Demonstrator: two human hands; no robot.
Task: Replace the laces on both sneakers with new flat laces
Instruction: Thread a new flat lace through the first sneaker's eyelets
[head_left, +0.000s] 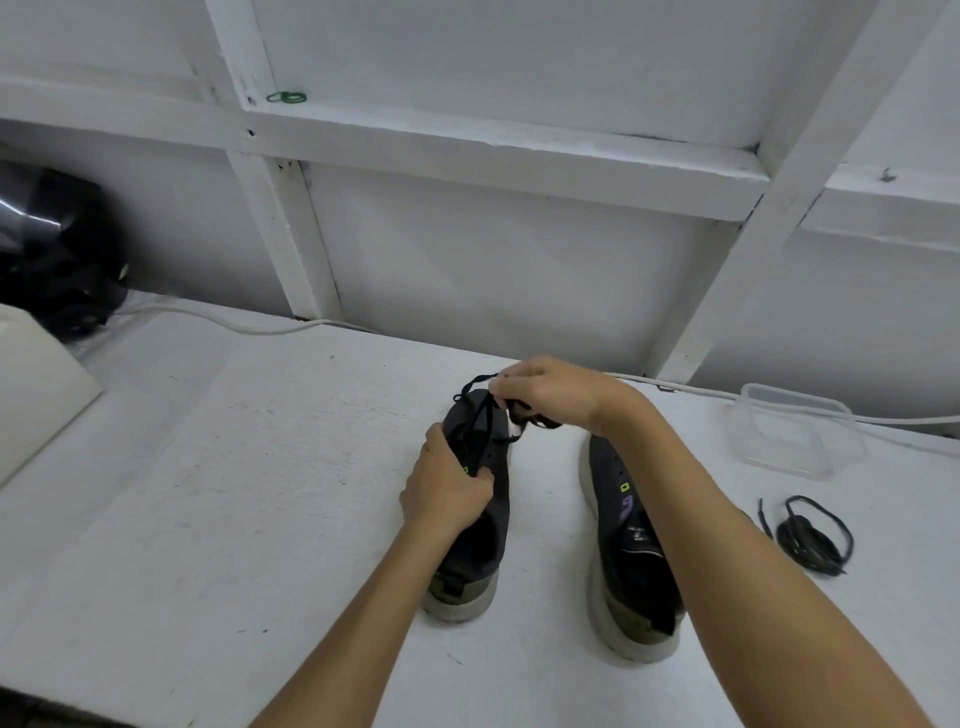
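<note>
Sneakers: two dark grey sneakers with pale soles stand side by side on the white table (218, 467), toes pointing away from the person, heels toward the camera.
Left sneaker (483, 519): sits between the two hands near the middle of the table; a black lace (480, 418) is threaded through its front eyelets and crosses over the toe end.
Right sneaker (623, 545): stands just beside the left one, apart from it, partly covered by the right forearm; green and purple eyelet marks show on its upper and no lace is seen in it.
Table: white, scuffed surface running up to a white framed wall (493, 260).
Left hand (447, 488): grips the left sneaker at its left side near the eyelets, fingers curled round the upper and the thumb on top.
Right hand (545, 395): held above the toe of the left sneaker, fingers curled and pinching the black lace, with gathered lace bunched under the palm.
Dark helmet-like object (57, 249): at the far left by the wall; too dark to name exactly.
Clear plastic container (795, 436): far right of the table, behind the spare lace.
Loose black lace (810, 535): coiled on the table to the right of the right sneaker, well apart from both hands.
White cable (234, 325): runs along the table's back edge.
Green rubber band (287, 97): lies on the wall's upper ledge.
</note>
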